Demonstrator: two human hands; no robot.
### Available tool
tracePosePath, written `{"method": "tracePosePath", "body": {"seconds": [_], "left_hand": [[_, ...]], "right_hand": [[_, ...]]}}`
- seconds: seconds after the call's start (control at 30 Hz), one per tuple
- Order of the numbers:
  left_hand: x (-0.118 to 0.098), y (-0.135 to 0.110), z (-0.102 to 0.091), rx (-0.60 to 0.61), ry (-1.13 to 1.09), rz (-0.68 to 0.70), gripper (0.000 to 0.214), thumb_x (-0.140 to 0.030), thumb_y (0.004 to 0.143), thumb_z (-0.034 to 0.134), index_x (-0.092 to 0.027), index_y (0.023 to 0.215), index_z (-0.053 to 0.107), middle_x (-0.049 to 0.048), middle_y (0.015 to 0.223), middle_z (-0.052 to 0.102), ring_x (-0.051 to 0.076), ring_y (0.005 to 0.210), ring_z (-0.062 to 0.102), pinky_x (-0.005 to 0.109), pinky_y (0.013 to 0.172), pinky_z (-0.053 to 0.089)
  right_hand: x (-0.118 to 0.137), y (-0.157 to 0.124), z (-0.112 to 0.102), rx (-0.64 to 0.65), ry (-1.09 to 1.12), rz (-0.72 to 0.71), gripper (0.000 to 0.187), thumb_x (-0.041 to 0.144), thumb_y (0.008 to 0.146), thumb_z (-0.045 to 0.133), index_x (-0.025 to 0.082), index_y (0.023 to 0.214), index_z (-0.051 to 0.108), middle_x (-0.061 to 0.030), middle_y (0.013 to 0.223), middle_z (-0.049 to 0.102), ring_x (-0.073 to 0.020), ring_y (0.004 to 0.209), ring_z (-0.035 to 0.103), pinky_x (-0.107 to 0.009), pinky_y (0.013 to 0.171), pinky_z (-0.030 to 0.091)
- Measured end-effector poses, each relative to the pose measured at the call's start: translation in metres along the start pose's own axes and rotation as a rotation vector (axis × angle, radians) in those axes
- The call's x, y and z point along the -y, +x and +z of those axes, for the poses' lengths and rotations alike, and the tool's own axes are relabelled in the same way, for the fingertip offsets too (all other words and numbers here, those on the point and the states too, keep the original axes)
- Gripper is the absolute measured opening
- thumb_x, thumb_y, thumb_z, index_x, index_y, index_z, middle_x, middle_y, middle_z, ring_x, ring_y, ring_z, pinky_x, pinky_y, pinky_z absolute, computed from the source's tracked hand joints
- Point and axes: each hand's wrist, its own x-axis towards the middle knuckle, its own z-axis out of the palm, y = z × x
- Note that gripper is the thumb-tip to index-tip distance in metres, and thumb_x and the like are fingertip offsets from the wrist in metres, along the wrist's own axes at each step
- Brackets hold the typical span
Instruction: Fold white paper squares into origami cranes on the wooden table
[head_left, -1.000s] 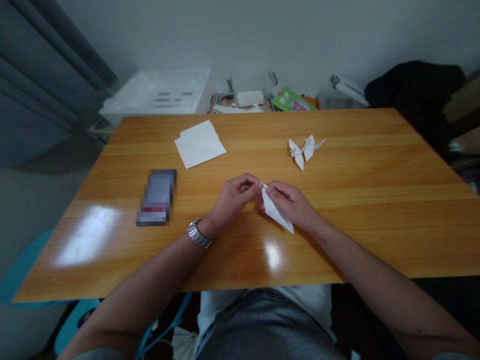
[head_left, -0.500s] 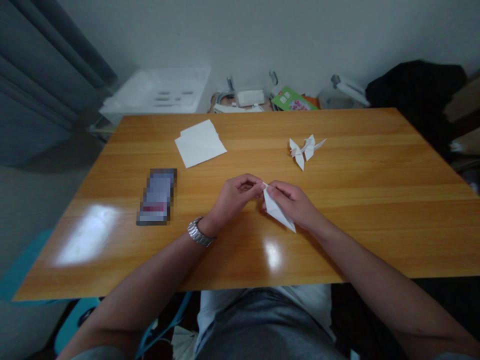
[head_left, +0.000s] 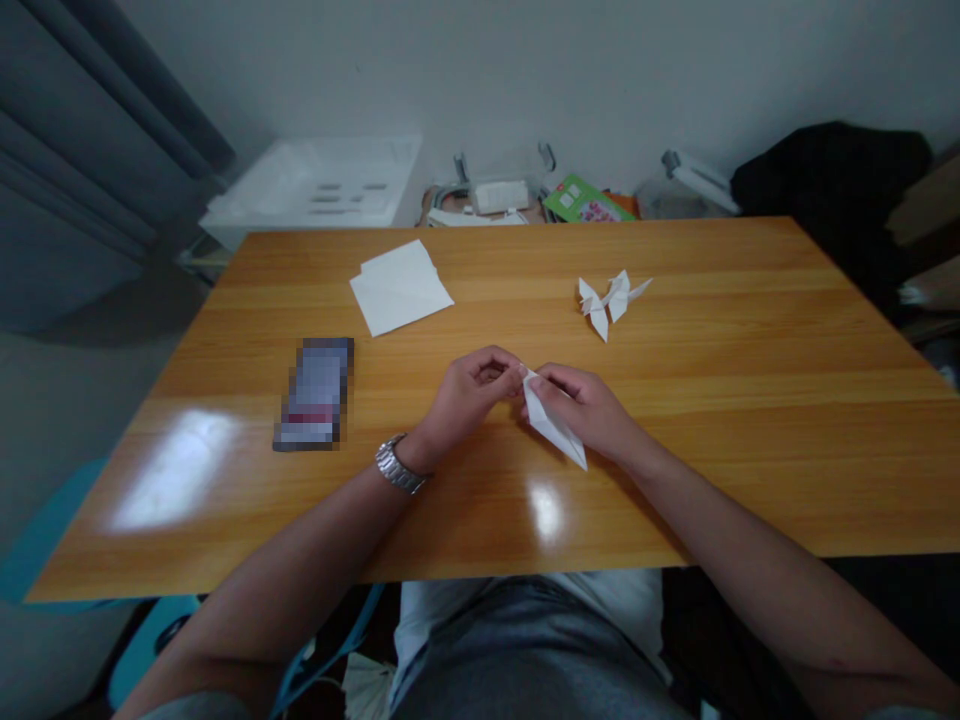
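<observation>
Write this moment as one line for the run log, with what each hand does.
left hand: holds folded white paper | right hand: holds same paper | nearby on table: origami crane, white paper sheets

On the wooden table (head_left: 720, 480), the folded paper (head_left: 553, 428) sits between the left hand (head_left: 466, 400) and right hand (head_left: 583, 410). From it, paper sheets (head_left: 399, 290) lie at ten o'clock, an origami crane (head_left: 604, 304) at one o'clock, and a phone (head_left: 315, 395) at nine o'clock.

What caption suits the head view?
Left hand and right hand hold folded white paper over a wooden table; origami crane beyond.
</observation>
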Motion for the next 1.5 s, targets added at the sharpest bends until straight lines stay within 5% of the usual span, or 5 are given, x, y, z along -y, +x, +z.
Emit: {"method": "tracePosePath", "body": {"seconds": [0.5,0.77,1.1,1.5], "left_hand": [[-0.003,-0.001,0.002,-0.070,0.011,0.018,0.023,-0.037,0.091,0.069,-0.016,0.084,0.064,0.0006,0.072,0.063,0.011,0.067,0.059,0.023,0.065,0.048],[-0.002,0.006,-0.007,-0.208,0.051,0.000,0.020,-0.035,0.087,0.070,-0.016,0.083,0.064,-0.0004,0.072,0.063,0.011,0.066,0.059,0.023,0.065,0.047],[0.001,0.008,-0.017,-0.206,0.186,0.032,0.014,-0.028,0.086,0.067,-0.016,0.080,0.064,-0.0009,0.067,0.062,0.010,0.061,0.058,0.021,0.058,0.045],[0.001,0.008,-0.019,-0.212,0.204,0.015,0.026,-0.039,0.089,0.066,-0.015,0.079,0.070,0.0032,0.070,0.068,0.013,0.063,0.065,0.024,0.062,0.053]], "right_hand": [[-0.004,0.000,0.001,0.131,0.212,0.149,0.040,0.056,0.088,0.069,0.017,0.096,0.066,-0.0080,0.085,0.076,-0.0192,0.072,0.073,-0.032,0.069,0.060],[-0.008,0.008,-0.001,-0.083,0.245,0.108,0.045,0.040,0.073,0.085,0.021,0.107,0.061,-0.0034,0.096,0.073,-0.0183,0.073,0.072,-0.033,0.066,0.063],[-0.015,0.015,-0.019,-0.190,0.182,0.075,0.051,0.042,0.073,0.084,0.023,0.114,0.060,-0.0029,0.087,0.074,-0.0187,0.068,0.070,-0.036,0.066,0.061],[-0.022,0.021,-0.033,-0.290,0.065,-0.021,0.042,0.044,0.077,0.081,0.021,0.109,0.068,-0.0066,0.101,0.077,-0.0182,0.068,0.070,-0.036,0.070,0.058]]}}
